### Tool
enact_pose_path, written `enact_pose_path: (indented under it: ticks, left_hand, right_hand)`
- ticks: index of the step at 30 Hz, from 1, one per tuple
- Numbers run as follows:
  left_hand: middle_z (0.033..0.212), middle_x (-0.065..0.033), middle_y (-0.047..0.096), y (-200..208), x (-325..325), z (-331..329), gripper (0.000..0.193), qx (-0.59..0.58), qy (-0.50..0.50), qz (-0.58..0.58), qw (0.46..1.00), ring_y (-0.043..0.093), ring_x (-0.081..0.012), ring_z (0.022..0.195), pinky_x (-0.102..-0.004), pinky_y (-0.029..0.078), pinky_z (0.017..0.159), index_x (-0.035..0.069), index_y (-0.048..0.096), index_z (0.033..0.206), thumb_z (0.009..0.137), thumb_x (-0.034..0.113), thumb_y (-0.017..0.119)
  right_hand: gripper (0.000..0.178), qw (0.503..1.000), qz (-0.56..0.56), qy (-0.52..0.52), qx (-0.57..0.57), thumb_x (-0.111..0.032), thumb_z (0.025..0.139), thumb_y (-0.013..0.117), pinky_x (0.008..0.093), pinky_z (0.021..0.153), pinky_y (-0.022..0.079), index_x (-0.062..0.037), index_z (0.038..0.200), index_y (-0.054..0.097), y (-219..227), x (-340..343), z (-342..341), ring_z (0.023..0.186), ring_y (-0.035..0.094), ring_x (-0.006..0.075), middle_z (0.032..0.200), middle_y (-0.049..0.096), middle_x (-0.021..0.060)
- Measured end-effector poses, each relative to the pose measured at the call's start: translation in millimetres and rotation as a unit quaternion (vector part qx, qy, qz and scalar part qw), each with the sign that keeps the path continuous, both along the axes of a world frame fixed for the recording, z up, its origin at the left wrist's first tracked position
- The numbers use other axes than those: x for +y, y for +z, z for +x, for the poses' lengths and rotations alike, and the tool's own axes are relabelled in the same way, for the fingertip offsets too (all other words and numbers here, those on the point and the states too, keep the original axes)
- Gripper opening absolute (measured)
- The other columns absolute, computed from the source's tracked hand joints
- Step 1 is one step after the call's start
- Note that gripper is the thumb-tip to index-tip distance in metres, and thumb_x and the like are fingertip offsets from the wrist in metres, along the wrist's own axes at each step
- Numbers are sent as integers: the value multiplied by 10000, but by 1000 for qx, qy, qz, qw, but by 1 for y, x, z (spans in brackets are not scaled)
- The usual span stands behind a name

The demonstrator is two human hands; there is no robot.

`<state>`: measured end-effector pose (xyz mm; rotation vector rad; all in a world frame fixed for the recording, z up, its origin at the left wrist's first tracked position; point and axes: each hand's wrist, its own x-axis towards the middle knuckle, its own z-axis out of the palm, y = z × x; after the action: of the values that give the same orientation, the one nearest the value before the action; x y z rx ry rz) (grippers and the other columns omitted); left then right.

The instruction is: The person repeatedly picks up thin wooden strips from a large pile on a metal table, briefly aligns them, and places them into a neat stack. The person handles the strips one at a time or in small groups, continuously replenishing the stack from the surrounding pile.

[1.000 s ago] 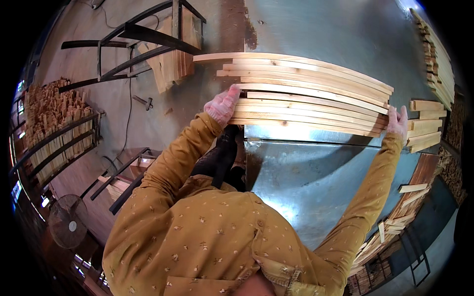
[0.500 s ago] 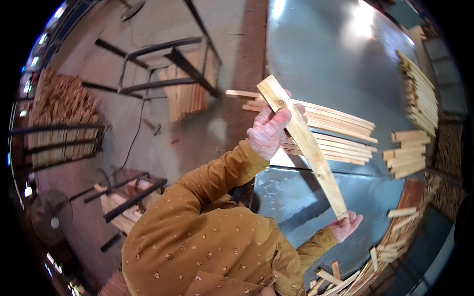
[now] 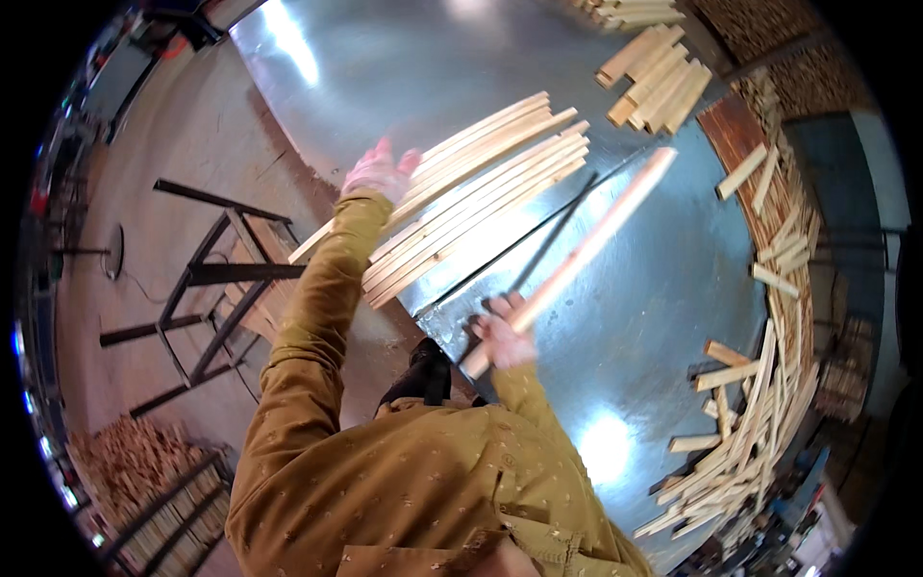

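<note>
My left hand (image 3: pixel 380 176), in a pale pinkish glove, is over the left side of a row of long wooden strips (image 3: pixel 481 197) on the metal table (image 3: pixel 663 260). Its fingers are apart and slightly blurred, with nothing seen in them; whether they touch the strips I cannot tell. My right hand (image 3: pixel 504 337) is closed around the near end of a single wooden strip (image 3: pixel 601 238). This strip slants up to the right above the tabletop and casts a dark shadow beside it.
Short wooden pieces (image 3: pixel 659 82) lie at the far right of the table. Along the right edge is a jumbled pile of strips (image 3: pixel 760 423) beside a brown board (image 3: pixel 735 135). On the floor at left stand a black metal frame (image 3: pixel 207 279) and stacked wood (image 3: pixel 144 471).
My left hand has let go of the strip and moved left over the row. The right hand has brought the strip nearer to me and turned it. The whole view has swung right.
</note>
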<state>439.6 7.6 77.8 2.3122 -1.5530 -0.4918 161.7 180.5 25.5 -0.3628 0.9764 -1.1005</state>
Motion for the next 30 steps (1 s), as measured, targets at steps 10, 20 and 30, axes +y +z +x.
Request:
enact_pose_path:
  ticks: [10, 20, 30]
  left_hand:
    - [1433, -210, 479, -5, 21, 9, 689, 10, -73, 2, 997, 457, -372, 1323, -396, 374, 1111, 46, 389, 1467, 966, 503, 508]
    - [1409, -274, 471, -21, 104, -201, 722, 203, -283, 246, 905, 482, -349, 1313, -377, 385, 1106, 10, 325, 1467, 934, 431, 571]
    - [1413, -177, 509, 17, 86, -193, 776, 30, -302, 128, 944, 543, -319, 1257, -450, 455, 1039, 20, 320, 1484, 916, 491, 559]
  right_hand:
    - [428, 977, -15, 110, 181, 75, 876, 554, 317, 654, 530, -7, 1263, 392, -11, -50, 77, 843, 627, 215, 1067, 580, 119]
    - [678, 828, 78, 235, 503, -285, 859, 683, 356, 761, 532, -3, 1384, 359, 6, 32, -27, 899, 653, 270, 1018, 640, 179]
    - [392, 750, -182, 97, 629, -236, 916, 624, 317, 767, 531, -45, 1258, 611, 49, -87, -137, 805, 644, 200, 889, 676, 102]
